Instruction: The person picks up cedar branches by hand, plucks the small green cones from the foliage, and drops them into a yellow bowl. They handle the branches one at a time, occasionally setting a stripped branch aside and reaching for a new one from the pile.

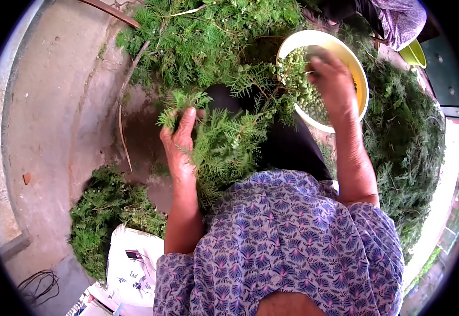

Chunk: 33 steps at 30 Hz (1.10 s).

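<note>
Patterned shirt, left hand holding sprigs, right hand over basin, grip too blurred to tell, sack reading "用"

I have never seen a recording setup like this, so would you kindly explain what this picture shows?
There is no robot here: one camera, worn on a person's head, looks down at their bare hands. The left hand holds a leafy green sprig. The right hand is over a pale yellow basin containing small green berries; motion blur hides whether it grips anything. Leafy branches lie heaped on the ground, and part of another person shows at upper right.
</note>
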Available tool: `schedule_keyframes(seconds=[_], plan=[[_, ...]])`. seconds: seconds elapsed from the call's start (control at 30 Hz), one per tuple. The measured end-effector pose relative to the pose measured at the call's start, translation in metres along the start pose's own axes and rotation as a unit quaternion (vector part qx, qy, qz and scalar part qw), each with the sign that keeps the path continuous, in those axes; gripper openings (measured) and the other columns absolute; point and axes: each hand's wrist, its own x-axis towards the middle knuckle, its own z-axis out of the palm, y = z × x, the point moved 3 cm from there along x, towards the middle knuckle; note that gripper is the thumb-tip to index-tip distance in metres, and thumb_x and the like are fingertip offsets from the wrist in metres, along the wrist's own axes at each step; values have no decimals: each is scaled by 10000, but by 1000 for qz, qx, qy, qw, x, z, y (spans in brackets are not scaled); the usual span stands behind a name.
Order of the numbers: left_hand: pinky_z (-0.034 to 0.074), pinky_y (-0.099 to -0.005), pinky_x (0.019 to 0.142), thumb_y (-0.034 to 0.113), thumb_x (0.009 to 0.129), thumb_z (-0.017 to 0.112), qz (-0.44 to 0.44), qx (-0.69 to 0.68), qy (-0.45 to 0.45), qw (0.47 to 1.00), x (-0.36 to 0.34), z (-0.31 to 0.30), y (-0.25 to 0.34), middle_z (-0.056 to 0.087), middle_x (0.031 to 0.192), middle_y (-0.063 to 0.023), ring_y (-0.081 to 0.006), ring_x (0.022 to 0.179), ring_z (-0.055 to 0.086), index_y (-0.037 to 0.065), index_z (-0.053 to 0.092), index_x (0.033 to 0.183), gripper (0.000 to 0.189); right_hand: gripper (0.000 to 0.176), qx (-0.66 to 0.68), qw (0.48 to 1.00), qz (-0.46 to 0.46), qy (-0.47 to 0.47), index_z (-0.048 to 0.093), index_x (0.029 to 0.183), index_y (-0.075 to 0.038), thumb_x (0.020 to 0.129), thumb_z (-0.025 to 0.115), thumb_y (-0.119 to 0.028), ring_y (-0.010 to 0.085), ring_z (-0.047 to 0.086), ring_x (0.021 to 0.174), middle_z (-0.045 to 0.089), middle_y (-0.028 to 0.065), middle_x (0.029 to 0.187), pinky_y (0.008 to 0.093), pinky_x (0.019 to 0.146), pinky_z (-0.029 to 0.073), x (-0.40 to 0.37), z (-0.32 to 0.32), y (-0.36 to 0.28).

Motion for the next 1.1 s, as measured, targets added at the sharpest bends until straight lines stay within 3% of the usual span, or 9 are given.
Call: schedule_keyframes(seconds=[0.17,0.27,0.4,0.53,0.73,0.87,1.0,1.03,1.1], plan=[[397,-219,805,112,877,581,138,120,25,983,-1,-5,21,571,1021,-43,-96,879,493,15,394,1302,474,479,-387,885,-170,193,508,1246,-79,802,629,-210,244,566,1014,569,169,1132,333,902,433,36,-119,21],[419,-220,774,98,876,576,258,222,-9,940,-8,-5,37,590,1033,-47,-90,851,518,-1,524,1182,327,420,-459,836,-160,256,538,1218,-95,816,611,-193,246,566,1005,559,145,1163,342,878,447,37,-139,27],[432,-220,752,96,863,593,292,293,-44,910,-6,-9,33,611,998,-62,-91,849,535,-14,600,1066,231,262,-223,945,-204,125,630,1078,-90,821,584,-66,142,627,749,668,79,915,234,676,502,8,-61,11],[456,-248,727,110,832,635,235,311,-56,919,-10,-10,33,632,946,-83,-143,829,574,-12,635,1001,208,223,-323,886,-330,35,665,987,-70,815,553,17,132,611,699,647,73,877,232,634,495,-22,16,-10],[471,-309,738,144,794,670,276,422,-116,855,-22,-9,25,631,942,-126,-238,838,596,25,636,1010,248,198,-237,928,-221,-186,657,988,-57,807,597,-3,98,582,595,648,80,842,227,530,503,-41,51,10],[440,-299,847,45,810,629,323,465,-20,824,-38,-3,39,609,1053,-124,-199,974,568,-8,599,1079,277,181,-220,952,-151,-151,622,989,-15,810,602,-10,88,590,549,650,78,849,223,507,497,-51,56,10],[475,-352,715,105,811,631,472,528,19,706,-66,13,55,631,910,-157,-253,829,580,-24,627,990,221,140,-256,949,-97,-160,631,931,-34,792,626,-51,151,617,593,651,89,842,277,548,508,-40,29,23],[485,-317,613,109,813,631,519,497,-4,696,-72,14,51,643,843,-135,-225,760,586,-18,639,958,193,131,-303,906,-217,-201,628,906,-37,778,631,-67,188,622,633,639,97,821,300,576,510,-44,31,27],[490,-308,571,137,795,657,458,434,-109,768,-86,17,28,639,801,-111,-210,736,595,-3,639,955,214,167,-394,828,-321,-237,606,881,-47,736,651,-115,278,609,722,585,107,795,353,629,506,-57,41,32]])
